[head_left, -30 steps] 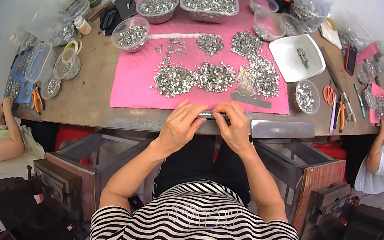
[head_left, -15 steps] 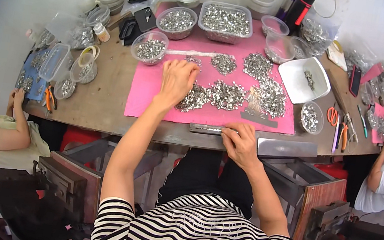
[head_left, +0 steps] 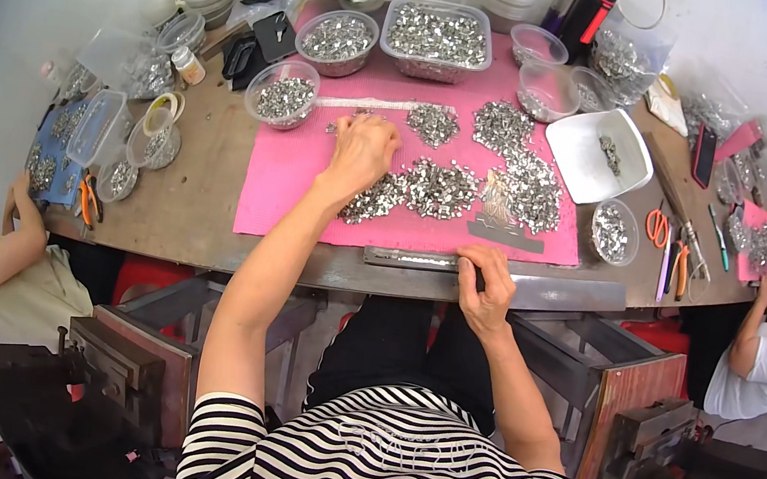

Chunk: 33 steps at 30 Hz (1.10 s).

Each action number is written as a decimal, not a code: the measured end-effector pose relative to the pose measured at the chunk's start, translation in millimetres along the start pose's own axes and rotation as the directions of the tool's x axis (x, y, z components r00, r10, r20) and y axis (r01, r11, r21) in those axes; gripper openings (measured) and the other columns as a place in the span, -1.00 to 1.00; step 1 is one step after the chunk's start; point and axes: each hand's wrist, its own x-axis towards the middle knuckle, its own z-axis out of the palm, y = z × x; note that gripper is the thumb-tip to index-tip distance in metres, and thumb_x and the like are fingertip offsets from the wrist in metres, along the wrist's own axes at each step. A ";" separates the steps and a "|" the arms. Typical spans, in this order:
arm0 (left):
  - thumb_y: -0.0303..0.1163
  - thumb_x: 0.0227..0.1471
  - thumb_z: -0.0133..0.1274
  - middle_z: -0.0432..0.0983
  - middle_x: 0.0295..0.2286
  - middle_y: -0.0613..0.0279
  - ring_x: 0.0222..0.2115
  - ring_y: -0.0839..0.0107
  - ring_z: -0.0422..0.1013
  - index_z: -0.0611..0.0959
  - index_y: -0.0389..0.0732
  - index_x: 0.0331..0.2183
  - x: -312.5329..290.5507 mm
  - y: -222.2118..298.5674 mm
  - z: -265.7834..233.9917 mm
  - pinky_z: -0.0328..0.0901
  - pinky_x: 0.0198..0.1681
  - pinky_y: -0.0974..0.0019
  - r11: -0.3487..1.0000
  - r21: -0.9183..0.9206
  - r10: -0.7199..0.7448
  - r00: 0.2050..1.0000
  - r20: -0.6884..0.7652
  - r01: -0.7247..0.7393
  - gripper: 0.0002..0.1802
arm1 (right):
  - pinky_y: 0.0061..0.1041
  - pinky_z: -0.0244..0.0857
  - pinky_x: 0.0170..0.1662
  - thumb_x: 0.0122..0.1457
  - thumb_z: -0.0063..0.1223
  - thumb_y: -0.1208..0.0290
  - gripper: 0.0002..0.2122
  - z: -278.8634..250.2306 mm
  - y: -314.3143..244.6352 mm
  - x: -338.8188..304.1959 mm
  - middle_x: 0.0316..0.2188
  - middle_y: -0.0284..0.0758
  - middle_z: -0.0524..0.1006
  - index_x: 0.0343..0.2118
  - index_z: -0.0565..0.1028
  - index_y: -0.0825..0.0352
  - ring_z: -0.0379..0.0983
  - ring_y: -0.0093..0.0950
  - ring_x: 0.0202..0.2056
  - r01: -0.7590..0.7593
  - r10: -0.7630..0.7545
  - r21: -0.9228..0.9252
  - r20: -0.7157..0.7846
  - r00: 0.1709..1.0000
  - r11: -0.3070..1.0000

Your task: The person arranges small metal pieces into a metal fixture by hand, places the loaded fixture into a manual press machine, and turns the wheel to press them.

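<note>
On the pink mat (head_left: 260,188) lie several piles of small shiny metal pieces (head_left: 443,189). My left hand (head_left: 365,152) is over the mat's left half, fingers bent down beside a small scatter of pieces; its fingertips are mostly hidden, so what they pinch cannot be made out. At the mat's front edge lies a narrow dark metal bar (head_left: 406,259) with a row of bright pieces along it. My right hand (head_left: 489,288) grips the bar's right end between thumb and bent fingers.
A flat metal strip (head_left: 569,293) lies along the table edge to the right. Tubs of metal pieces (head_left: 438,36) stand behind the piles, with a white tray (head_left: 571,149) at right. Scissors (head_left: 656,227) and pliers (head_left: 679,269) lie farther right. A person (head_left: 15,259) works on each side.
The whole view has shifted slightly. My left hand has moved a little right and forward over the mat. My right hand has shifted slightly right at the bar's end.
</note>
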 end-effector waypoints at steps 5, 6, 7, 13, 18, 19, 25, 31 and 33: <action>-0.39 0.05 0.20 0.62 -0.36 0.17 -0.23 0.17 0.48 0.70 -0.18 -0.36 -1.1 -1.0 2.6 0.16 -0.05 0.00 1.000 -0.024 0.020 1.000 -0.023 -0.020 -0.91 | -0.36 0.34 -0.22 0.13 0.17 0.65 -0.90 -0.5 -2.5 2.6 -0.37 -0.23 0.59 -0.28 0.58 0.39 0.50 -0.28 -0.36 -0.007 0.007 0.001 -0.034 0.999 1.000; -0.41 0.05 0.20 0.59 -0.37 0.15 -0.23 0.15 0.47 0.69 -0.18 -0.36 -0.4 -1.5 2.4 0.17 -0.06 0.01 0.997 0.041 0.069 0.997 -0.021 -0.068 -0.92 | -0.36 0.34 -0.22 0.13 0.18 0.65 -0.90 -0.6 -2.8 2.8 -0.37 -0.23 0.59 -0.29 0.58 0.39 0.50 -0.28 -0.36 -0.009 0.009 0.009 -0.040 0.999 1.000; -0.41 0.05 0.20 0.59 -0.37 0.15 -0.23 0.15 0.47 0.69 -0.18 -0.36 -0.1 -1.6 2.3 0.17 -0.06 0.01 0.997 0.035 0.071 0.997 -0.015 -0.070 -0.92 | -0.37 0.34 -0.22 0.14 0.17 0.65 -0.91 -0.7 -2.0 2.5 -0.37 -0.23 0.59 -0.29 0.58 0.39 0.49 -0.29 -0.37 -0.008 0.008 0.008 -0.039 0.999 1.000; -0.51 0.07 0.13 0.52 -0.41 0.11 -0.31 0.08 0.43 0.58 -0.22 -0.36 -20.9 29.3 -16.2 0.23 -0.17 0.02 0.971 -0.191 0.130 0.989 -0.075 -0.142 -0.95 | -0.43 0.36 -0.27 0.19 0.15 0.62 -0.93 -0.2 5.3 -3.3 -0.39 -0.25 0.59 -0.26 0.58 0.40 0.50 -0.34 -0.38 -0.146 0.151 0.075 -0.061 0.987 0.986; -0.59 0.08 0.08 0.45 -0.44 0.01 -0.39 0.04 0.39 0.52 -0.28 -0.32 -83.2 103.0 -37.4 0.28 -0.30 0.08 0.792 -0.609 0.074 0.996 0.044 -0.032 -0.92 | -0.46 0.37 -0.28 0.22 0.16 0.60 -0.93 -1.9 4.8 -2.9 -0.40 -0.25 0.60 -0.25 0.59 0.40 0.52 -0.37 -0.38 -0.199 0.208 0.105 -0.077 0.975 0.974; -0.59 0.07 0.09 0.44 -0.42 0.04 -0.37 0.05 0.38 0.53 -0.28 -0.31 -92.5 112.1 -38.5 0.27 -0.27 0.08 0.771 -0.637 0.043 0.996 0.084 0.020 -0.90 | -0.46 0.37 -0.27 0.22 0.16 0.60 -0.93 -2.0 3.8 -2.2 -0.40 -0.25 0.60 -0.25 0.59 0.40 0.52 -0.36 -0.38 -0.205 0.213 0.103 -0.074 0.974 0.973; -0.61 0.05 0.10 0.44 -0.39 0.07 -0.33 0.06 0.36 0.51 -0.27 -0.32 -108.3 120.9 -23.3 0.24 -0.22 0.08 0.848 -0.526 0.064 0.998 -0.028 -0.069 -0.88 | -0.45 0.38 -0.26 0.23 0.16 0.59 -0.93 -1.4 3.9 -2.6 -0.39 -0.24 0.60 -0.24 0.59 0.39 0.53 -0.35 -0.37 -0.218 0.226 0.106 -0.065 0.972 0.970; -0.60 0.03 0.13 0.45 -0.40 0.07 -0.34 0.05 0.38 0.51 -0.27 -0.32 -113.0 124.5 -21.9 0.27 -0.21 0.05 0.887 -0.449 0.090 0.995 -0.050 -0.103 -0.86 | -0.45 0.38 -0.27 0.24 0.15 0.58 -0.93 -1.3 3.2 -3.9 -0.39 -0.24 0.59 -0.24 0.59 0.39 0.53 -0.35 -0.37 -0.223 0.230 0.096 -0.068 0.971 0.970; -0.59 0.02 0.15 0.46 -0.39 0.08 -0.32 0.05 0.39 0.51 -0.27 -0.33 -117.3 126.5 -21.2 0.29 -0.19 0.05 0.902 -0.417 0.094 0.994 -0.055 -0.109 -0.85 | -0.45 0.38 -0.27 0.24 0.15 0.58 -0.93 -1.3 2.3 -4.2 -0.39 -0.24 0.59 -0.24 0.59 0.38 0.52 -0.35 -0.38 -0.221 0.227 0.087 -0.070 0.971 0.971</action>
